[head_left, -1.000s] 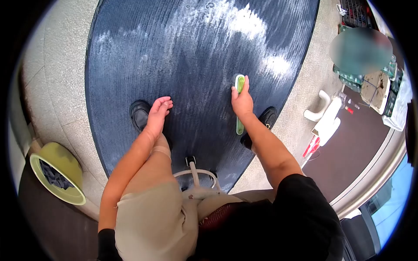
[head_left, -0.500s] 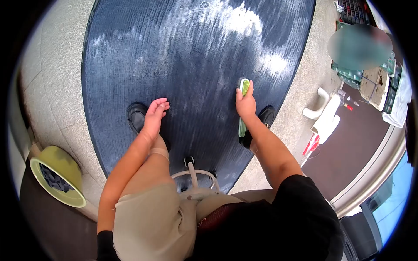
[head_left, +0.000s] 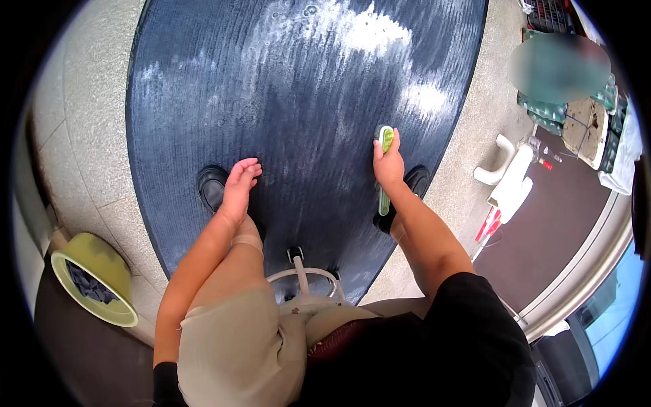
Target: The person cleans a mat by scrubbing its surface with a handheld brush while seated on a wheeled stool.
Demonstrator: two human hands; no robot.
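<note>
Shifted since 1.0 s ago: green-and-white brush [head_left: 384, 202], nearer the body and slightly rightward on the dark ribbed mat [head_left: 298, 129]. Long axis runs fore-and-aft, the forearm slanting across it. Right hand [head_left: 389, 167] holds it from above, thumb along the left side, fingers closed about the grip; 1 end shows beyond the fingertips, the other behind the wrist, beside the right shoe [head_left: 418, 180]. Left hand [head_left: 239, 184] is well apart, near the left shoe [head_left: 212, 184], holding nothing, its fingers loosely bent and close together. White patches [head_left: 380, 34] lie ahead of the brush.
</note>
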